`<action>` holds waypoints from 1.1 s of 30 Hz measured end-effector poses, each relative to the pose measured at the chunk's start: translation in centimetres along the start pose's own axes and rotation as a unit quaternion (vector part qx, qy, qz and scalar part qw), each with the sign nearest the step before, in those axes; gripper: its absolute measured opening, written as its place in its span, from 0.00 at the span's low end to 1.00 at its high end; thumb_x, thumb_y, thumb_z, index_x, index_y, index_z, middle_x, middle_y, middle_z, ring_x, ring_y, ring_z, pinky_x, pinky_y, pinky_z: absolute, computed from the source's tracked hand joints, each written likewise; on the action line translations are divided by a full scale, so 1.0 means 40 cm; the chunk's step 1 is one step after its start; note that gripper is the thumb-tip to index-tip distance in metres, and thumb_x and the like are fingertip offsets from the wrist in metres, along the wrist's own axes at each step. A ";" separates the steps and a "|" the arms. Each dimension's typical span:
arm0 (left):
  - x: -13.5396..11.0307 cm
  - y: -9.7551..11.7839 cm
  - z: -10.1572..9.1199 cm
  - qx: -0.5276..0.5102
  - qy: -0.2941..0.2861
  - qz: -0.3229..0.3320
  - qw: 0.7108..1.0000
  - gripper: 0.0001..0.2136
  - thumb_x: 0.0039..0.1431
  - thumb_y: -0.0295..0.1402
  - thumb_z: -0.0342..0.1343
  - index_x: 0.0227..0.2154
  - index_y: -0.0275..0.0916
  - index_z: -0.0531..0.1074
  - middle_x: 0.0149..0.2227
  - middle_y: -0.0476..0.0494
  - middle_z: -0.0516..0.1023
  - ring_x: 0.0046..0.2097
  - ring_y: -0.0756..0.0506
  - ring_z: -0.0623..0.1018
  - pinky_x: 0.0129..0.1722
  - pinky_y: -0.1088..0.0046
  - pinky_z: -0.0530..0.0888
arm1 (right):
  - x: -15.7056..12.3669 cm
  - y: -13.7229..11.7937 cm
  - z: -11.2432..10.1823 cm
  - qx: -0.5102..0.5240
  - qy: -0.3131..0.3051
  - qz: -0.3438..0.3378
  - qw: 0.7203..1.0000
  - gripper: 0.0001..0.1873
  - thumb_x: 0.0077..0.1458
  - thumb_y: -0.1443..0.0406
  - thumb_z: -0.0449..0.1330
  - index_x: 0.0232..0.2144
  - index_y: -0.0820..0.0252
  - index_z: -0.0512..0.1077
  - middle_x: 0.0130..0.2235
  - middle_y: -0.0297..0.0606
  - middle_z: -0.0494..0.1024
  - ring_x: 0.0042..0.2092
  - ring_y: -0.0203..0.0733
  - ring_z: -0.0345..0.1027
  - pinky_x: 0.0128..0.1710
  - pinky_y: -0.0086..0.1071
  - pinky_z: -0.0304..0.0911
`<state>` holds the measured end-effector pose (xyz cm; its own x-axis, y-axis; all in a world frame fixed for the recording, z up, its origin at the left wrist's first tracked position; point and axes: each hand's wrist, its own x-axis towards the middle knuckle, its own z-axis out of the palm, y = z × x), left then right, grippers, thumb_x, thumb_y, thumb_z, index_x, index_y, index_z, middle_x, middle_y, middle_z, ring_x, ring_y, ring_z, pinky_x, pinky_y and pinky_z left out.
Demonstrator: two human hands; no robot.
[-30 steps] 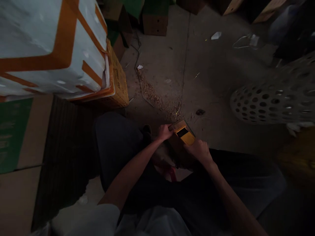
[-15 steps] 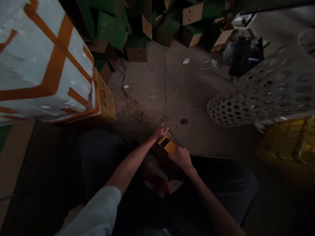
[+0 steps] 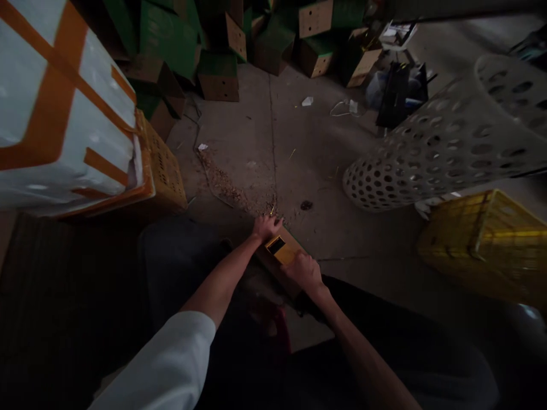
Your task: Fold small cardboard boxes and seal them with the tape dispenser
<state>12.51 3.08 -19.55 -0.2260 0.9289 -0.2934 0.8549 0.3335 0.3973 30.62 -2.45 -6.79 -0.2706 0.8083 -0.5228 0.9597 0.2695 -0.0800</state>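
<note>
A small yellow box-shaped object (image 3: 281,250) with a dark window on top rests on a brown cardboard piece (image 3: 277,266) low over the concrete floor. My left hand (image 3: 265,227) is closed over its far end. At the near end, my right hand (image 3: 304,271) grips it with curled fingers. Both forearms reach forward between my dark-trousered knees. Something red (image 3: 280,324) shows dimly under my arms.
A white sack with orange stripes (image 3: 64,114) lies on a yellow crate (image 3: 164,171) at left. A white perforated basket (image 3: 431,148) lies on its side at right, beside another yellow crate (image 3: 487,250). Green and brown cartons (image 3: 222,51) pile up behind. Debris (image 3: 231,188) strews the floor.
The view has tipped up and back, showing more cartons and the yellow crate at right. Both hands stay on the yellow object, which now sits lower-left in view.
</note>
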 end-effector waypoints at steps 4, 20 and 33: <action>-0.007 0.004 0.004 0.019 0.004 0.000 1.000 0.28 0.69 0.49 0.39 0.49 0.37 0.78 0.46 0.28 0.81 0.49 0.33 0.80 0.48 0.58 0.71 | -0.076 0.126 0.033 -0.007 -0.026 0.017 0.999 0.22 0.53 0.53 0.63 0.42 0.66 0.73 0.40 0.55 0.82 0.44 0.57 0.79 0.39 0.36 0.69; -0.061 0.070 0.071 0.065 0.051 0.226 0.971 0.24 0.65 0.20 0.38 0.58 0.42 0.68 0.60 0.37 0.71 0.58 0.44 0.73 0.57 0.67 0.69 | -0.133 0.239 0.115 0.080 -0.028 0.023 0.996 0.24 0.53 0.53 0.64 0.44 0.67 0.71 0.42 0.56 0.81 0.46 0.57 0.78 0.43 0.36 0.68; -0.127 0.203 0.131 0.093 0.027 0.249 0.964 0.19 0.71 0.37 0.40 0.36 0.40 0.77 0.41 0.38 0.79 0.49 0.41 0.74 0.60 0.60 0.63 | -0.126 0.233 0.106 0.088 -0.037 0.022 0.995 0.26 0.52 0.52 0.65 0.45 0.67 0.73 0.42 0.54 0.82 0.45 0.55 0.78 0.42 0.36 0.69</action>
<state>23.04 0.24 -19.39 0.2139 0.9751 -0.0584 0.9314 -0.1856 0.3132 41.27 -6.23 -8.52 -0.2275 0.7749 -0.5897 0.9708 0.1332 -0.1995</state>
